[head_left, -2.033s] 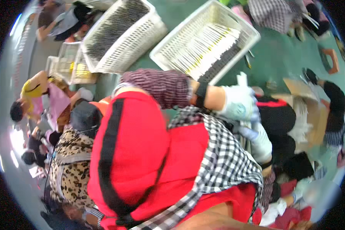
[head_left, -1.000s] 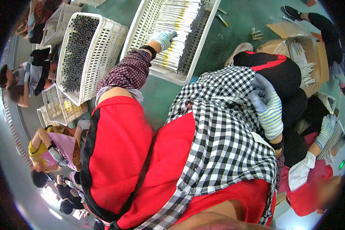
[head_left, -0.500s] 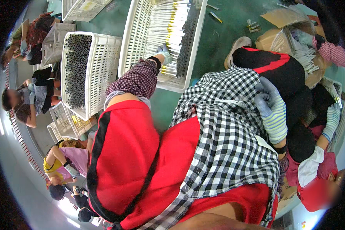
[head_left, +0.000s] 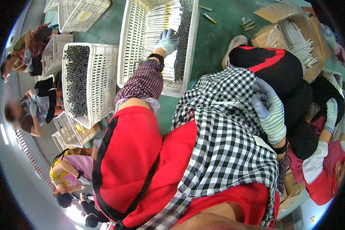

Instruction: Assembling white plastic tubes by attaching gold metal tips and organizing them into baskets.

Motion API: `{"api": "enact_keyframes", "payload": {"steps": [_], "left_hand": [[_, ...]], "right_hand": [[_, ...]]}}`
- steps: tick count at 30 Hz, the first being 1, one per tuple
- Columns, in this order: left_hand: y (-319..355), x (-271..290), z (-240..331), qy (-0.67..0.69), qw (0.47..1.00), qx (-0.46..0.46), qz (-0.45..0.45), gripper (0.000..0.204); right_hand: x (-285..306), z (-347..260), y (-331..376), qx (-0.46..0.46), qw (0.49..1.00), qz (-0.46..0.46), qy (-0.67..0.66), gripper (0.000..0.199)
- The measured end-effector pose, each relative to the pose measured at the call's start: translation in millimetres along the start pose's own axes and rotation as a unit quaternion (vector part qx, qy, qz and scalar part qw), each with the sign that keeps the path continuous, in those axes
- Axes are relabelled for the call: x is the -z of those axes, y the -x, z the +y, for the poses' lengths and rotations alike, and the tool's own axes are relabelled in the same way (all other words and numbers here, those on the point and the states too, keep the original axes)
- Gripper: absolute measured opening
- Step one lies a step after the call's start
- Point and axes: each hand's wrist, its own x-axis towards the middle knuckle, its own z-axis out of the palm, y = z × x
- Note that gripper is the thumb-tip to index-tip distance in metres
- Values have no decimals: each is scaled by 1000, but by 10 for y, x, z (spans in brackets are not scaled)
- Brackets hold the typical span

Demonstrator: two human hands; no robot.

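My left hand (head_left: 166, 43), in a pale striped glove with blue-grey fingers, reaches into a white plastic basket (head_left: 125, 50). Its fingers are stretched over a layer of thin white tubes with yellow bands (head_left: 157, 23). No tube is visibly gripped in it. Dark tube ends line the basket's right side. On my lap lies my right hand (head_left: 271, 115), gloved alike, palm turned inward and fingers loosely curved apart from the thumb, nothing between them. It touches a black-and-white checked cloth (head_left: 226, 142) over my red sleeves and body.
Left of the basket stands another white basket (head_left: 103, 76) packed with dark tubes (head_left: 76, 80). A cardboard box (head_left: 314, 34) holds white tubes at the far right. Loose tubes (head_left: 249, 25) lie on the green floor (head_left: 214, 42). Several co-workers sit on both sides; one gloved hand (head_left: 331, 115) is nearby.
My left hand has moved farther into the basket over the tubes, its fingers now stretched forward. A co-worker's hand has withdrawn from the cardboard box. My right hand stays on my lap.
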Motion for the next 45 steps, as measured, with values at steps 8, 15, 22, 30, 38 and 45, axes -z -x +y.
{"api": "enact_keyframes", "payload": {"steps": [8, 15, 22, 30, 38, 45], "left_hand": [[-58, 58, 124, 8, 997, 72, 4, 77], [308, 334, 549, -386, 882, -271, 15, 61], [108, 50, 97, -417, 833, -362, -21, 52], [-4, 668, 701, -347, 894, -281, -43, 53], [-1467, 739, 314, -33, 993, 95, 70, 58], [-1003, 496, 183, 61, 991, 46, 113, 70]], "right_hand": [[-25, -64, -27, -10, 1000, -10, -14, 47], [-16, -62, 21, -6, 1000, 10, -23, 45], [-5, -39, 1, 19, 1000, -1, 6, 43], [14, -94, 27, -23, 1000, -5, -20, 45], [30, -280, 26, -78, 995, -22, -57, 42], [46, -496, 91, -124, 991, -9, -55, 37]]}}
